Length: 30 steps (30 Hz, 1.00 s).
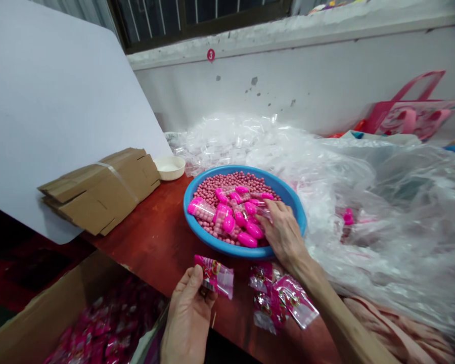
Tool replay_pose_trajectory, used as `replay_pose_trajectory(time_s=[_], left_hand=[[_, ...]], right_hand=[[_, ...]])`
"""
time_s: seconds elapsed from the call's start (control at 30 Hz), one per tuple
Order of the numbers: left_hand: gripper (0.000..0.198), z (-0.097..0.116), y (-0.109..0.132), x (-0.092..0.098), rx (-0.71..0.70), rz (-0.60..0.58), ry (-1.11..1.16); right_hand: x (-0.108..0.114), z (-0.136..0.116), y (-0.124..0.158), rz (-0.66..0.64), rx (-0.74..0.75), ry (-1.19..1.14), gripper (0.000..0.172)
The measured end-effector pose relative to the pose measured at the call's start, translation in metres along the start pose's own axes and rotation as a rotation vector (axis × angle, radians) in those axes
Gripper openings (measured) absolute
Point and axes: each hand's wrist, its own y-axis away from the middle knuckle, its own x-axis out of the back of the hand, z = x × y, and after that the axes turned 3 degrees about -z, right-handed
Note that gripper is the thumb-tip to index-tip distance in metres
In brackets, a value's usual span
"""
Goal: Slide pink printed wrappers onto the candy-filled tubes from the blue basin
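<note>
Pink packet point(218, 277), end under left hand point(187, 313)

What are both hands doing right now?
Left hand: closed, holding a pink packet.
Right hand: in the blue basin on the pink-capped tubes; grip cannot be told.

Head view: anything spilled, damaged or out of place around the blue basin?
No spill: the pink beads sit inside the blue basin. One pink capsule lies apart, among the clear plastic sheets to the right. Loose packets lie jumbled near the front edge of the table.
</note>
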Motion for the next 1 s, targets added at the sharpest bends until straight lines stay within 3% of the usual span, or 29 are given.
replay_pose_trajectory(time_s=[0.1,0.2,0.27,0.6,0.83,1.0], left_hand=[[0.017,-0.003,0.0,0.002,0.003,-0.015,-0.023],[0.012,-0.007,0.003,0.003,0.025,-0.059,-0.027],[0.01,-0.01,0.005,0.002,0.054,-0.089,-0.018],[0.013,-0.017,0.009,-0.003,0.182,-0.099,-0.009],[0.015,-0.021,0.014,-0.005,0.135,-0.053,-0.005],[0.02,-0.024,0.013,0.0,0.069,-0.123,-0.062]], right_hand=[[0.028,-0.024,0.029,0.008,-0.017,-0.169,0.027],[0.047,-0.047,0.058,-0.229,-0.04,-0.557,0.021],[0.049,-0.056,0.07,-0.29,-0.071,-0.681,0.023],[0.051,-0.061,0.09,-0.309,-0.32,-0.915,0.031],[0.036,-0.069,0.096,-0.175,-0.29,-0.893,0.016],[0.019,-0.07,0.103,0.062,-0.181,-0.62,0.017]])
